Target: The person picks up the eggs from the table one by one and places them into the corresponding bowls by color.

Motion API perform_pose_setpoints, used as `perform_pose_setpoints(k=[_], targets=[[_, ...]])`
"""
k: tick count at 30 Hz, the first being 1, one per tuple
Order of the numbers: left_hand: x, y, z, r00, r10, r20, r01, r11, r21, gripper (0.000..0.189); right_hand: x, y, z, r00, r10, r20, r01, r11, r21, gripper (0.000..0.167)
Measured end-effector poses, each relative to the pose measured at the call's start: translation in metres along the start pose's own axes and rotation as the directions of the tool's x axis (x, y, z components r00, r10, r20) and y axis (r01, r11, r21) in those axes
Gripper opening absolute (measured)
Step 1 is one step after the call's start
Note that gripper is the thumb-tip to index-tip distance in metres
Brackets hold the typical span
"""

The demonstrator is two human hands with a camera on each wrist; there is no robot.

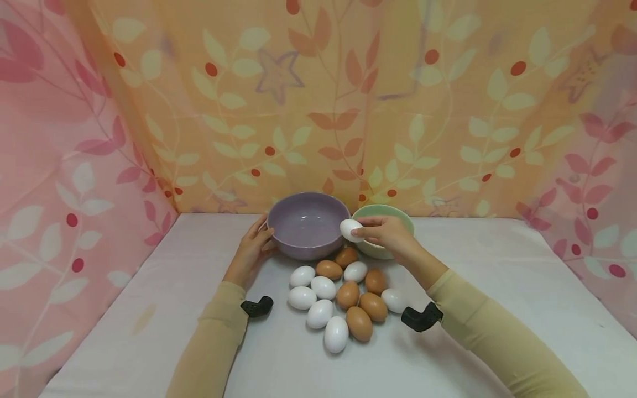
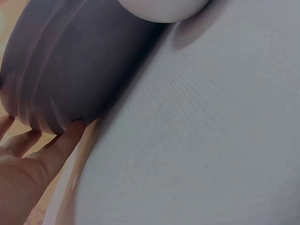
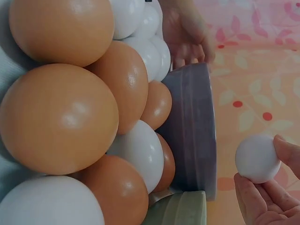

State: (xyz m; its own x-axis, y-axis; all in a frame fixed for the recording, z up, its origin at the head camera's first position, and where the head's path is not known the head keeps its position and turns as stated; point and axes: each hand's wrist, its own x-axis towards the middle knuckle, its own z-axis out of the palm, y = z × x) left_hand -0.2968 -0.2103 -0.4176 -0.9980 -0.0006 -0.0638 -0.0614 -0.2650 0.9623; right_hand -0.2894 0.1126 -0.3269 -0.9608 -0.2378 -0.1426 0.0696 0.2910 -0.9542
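Note:
In the head view, my right hand (image 1: pixel 388 233) pinches a white egg (image 1: pixel 351 230) between thumb and fingers, above the gap between the purple bowl (image 1: pixel 308 251) and the green bowl (image 1: pixel 383 210). The right wrist view shows the same white egg (image 3: pixel 257 158) at the fingertips, raised past the purple bowl's rim. My left hand (image 1: pixel 252 247) rests against the left side of the purple bowl, its fairly straight fingers touching the outer wall in the left wrist view. The purple bowl's visible inside holds no egg. Much of the green bowl's inside is hidden behind my right hand.
Several white eggs (image 1: pixel 302 298) and brown eggs (image 1: pixel 359 324) lie grouped on the white tablecloth (image 1: pixel 448 354) in front of the bowls. A patterned curtain (image 1: pixel 338 110) hangs behind the table. Each wrist carries a small black camera (image 1: pixel 422 317).

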Motion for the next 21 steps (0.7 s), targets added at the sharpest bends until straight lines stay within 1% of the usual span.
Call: perform_pose_setpoints(k=[9,13,17,21], targets=[[0.001,0.001,-0.001,1.000,-0.001,-0.009,0.001,1.000,0.007,0.064,0.014,-0.014,0.017,1.000,0.001,0.012,-0.001,1.000,-0.005,0.049],[0.001,0.000,-0.001,1.000,-0.001,-0.005,0.001,1.000,-0.003,0.064,0.022,-0.021,0.026,1.000,-0.018,0.015,0.018,1.000,-0.003,0.050],[0.001,-0.002,-0.001,1.000,-0.001,-0.001,0.001,1.000,-0.001,0.064,0.032,-0.026,0.033,0.999,-0.032,0.005,0.032,0.999,0.008,0.047],[0.002,-0.002,-0.001,1.000,-0.002,-0.007,0.002,1.000,0.002,0.063,0.040,-0.028,0.038,0.999,-0.051,0.014,0.051,0.999,0.002,0.046]])
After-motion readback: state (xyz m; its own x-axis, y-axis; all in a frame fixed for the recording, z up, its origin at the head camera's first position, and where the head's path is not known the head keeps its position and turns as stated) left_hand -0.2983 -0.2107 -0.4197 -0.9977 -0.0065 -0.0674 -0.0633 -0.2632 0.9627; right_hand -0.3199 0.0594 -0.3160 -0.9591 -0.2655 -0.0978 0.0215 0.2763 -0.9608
